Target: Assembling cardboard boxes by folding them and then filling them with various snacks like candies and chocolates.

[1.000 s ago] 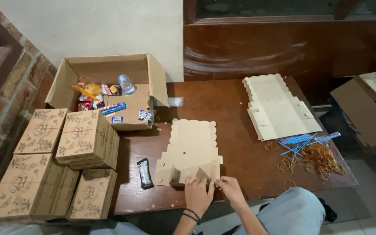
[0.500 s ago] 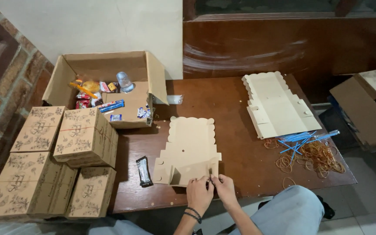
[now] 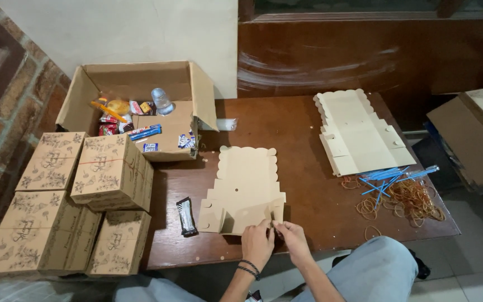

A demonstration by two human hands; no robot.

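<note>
A flat, scallop-edged cardboard box blank (image 3: 247, 187) lies on the brown table (image 3: 303, 140) in front of me, its near flaps partly raised. My left hand (image 3: 257, 244) and my right hand (image 3: 292, 237) sit side by side at the blank's near edge, fingers pinching the folded flaps there. A black wristband circles my left wrist. A small black snack packet (image 3: 185, 216) lies just left of the blank.
An open carton (image 3: 141, 106) with snacks and a water bottle stands at the back left. Several closed patterned boxes (image 3: 79, 201) are stacked at the left. A stack of flat blanks (image 3: 359, 134), blue straws (image 3: 395, 176) and rubber bands (image 3: 406, 198) lie on the right.
My right hand has moved left to join the left hand at the blank's near edge. The near flaps are folded up a bit more.
</note>
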